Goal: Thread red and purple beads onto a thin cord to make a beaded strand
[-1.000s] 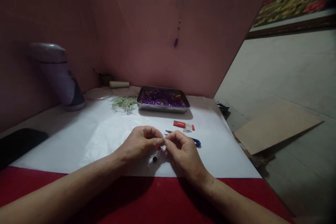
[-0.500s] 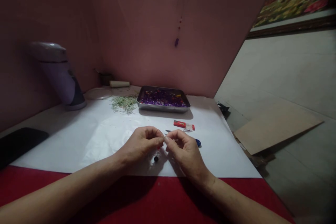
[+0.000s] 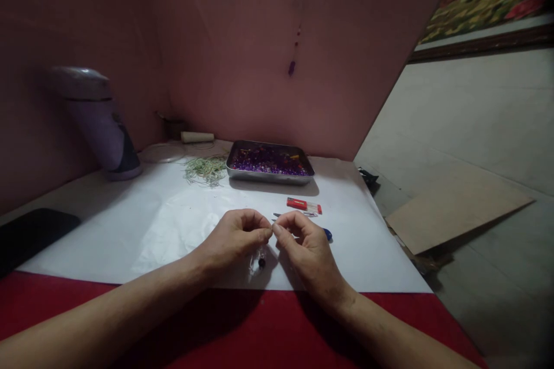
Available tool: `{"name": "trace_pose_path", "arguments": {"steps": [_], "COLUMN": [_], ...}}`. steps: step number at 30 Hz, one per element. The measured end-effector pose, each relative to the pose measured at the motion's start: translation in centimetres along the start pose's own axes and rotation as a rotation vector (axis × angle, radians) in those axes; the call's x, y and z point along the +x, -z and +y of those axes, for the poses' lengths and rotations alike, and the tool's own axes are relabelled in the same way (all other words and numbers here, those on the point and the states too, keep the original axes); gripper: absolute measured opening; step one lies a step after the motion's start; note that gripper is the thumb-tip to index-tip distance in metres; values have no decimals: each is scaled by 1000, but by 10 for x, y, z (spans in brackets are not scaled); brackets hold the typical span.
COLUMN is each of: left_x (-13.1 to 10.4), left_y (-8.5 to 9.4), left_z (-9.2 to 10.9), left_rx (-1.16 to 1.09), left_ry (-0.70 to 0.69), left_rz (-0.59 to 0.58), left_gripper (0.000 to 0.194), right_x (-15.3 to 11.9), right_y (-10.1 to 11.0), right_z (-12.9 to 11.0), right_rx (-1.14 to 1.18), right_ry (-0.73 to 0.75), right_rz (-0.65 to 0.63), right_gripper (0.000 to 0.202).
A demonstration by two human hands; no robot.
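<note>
My left hand (image 3: 240, 236) is closed in a pinch above the white sheet, its fingertips meeting those of my right hand (image 3: 305, 245). From below the left fingers hangs a short beaded strand with clear pieces and a dark round bead (image 3: 262, 263) at its lower end. The right thumb and forefinger are pressed together too; whatever they hold is too small to make out. Just behind the right hand lie scissors, their blue handle (image 3: 328, 234) partly hidden by it. A small red packet (image 3: 296, 203) rests beyond the fingers.
A metal tray (image 3: 270, 176) of purple beads stands at the back, beside a heap of green threads (image 3: 205, 170). Farther left is a tall purple bottle (image 3: 97, 132). A dark flat object (image 3: 38, 233) lies at the left edge. Cardboard (image 3: 459, 207) leans on the right.
The dark bead has swung slightly to the right below the left hand. Both hands keep nearly the same place, fingertips together.
</note>
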State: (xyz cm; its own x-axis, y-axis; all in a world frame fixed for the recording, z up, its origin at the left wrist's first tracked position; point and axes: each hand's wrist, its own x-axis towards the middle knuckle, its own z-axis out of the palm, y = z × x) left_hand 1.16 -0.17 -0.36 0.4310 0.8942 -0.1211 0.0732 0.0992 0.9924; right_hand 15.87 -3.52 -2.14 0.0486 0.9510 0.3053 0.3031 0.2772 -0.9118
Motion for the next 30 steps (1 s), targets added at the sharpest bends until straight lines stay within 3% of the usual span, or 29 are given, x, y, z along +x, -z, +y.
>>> {"name": "trace_pose_path", "arguments": {"steps": [6, 30], "left_x": [-1, -1], "left_y": [2, 1], "left_z": [0, 0], "left_rx": [-47, 44], "left_ry": [18, -2], "left_rz": [-51, -9], "left_gripper": [20, 22], "right_x": [0, 1], "right_y": [0, -1], "right_z": [3, 1], "right_rx": [31, 76], "right_ry": [-15, 9], "right_rz": [-3, -33], "right_gripper": [12, 13]}}
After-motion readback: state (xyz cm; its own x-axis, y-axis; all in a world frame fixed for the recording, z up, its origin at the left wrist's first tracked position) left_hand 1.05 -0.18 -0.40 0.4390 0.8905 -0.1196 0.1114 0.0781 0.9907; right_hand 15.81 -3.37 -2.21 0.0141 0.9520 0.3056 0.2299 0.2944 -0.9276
